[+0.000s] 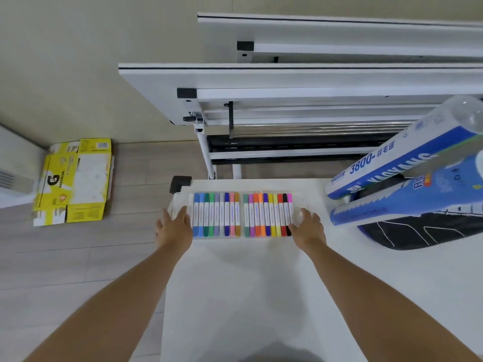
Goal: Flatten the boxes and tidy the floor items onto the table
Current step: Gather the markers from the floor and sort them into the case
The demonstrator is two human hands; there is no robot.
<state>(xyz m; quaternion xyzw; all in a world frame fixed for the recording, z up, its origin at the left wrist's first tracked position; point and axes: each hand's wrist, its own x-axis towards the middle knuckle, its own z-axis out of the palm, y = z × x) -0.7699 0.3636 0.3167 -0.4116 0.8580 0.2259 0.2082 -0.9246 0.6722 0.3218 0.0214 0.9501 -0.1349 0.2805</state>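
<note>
Both hands flank the marker case (241, 215) on the white surface (235, 283); left hand (174, 228) and right hand (308, 227) touch its ends, fingers loosely spread; flattened yellow box (74, 181) lies on the floor (78, 270).

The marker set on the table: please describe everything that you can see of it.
The marker set is a clear, flat plastic case holding two rows of coloured markers with white labelled barrels, blues and greens to the left, oranges, yellows, black and pink to the right. It lies flat near the far left corner of the white table. The left hand touches its left end, and the right hand its right end.
</note>
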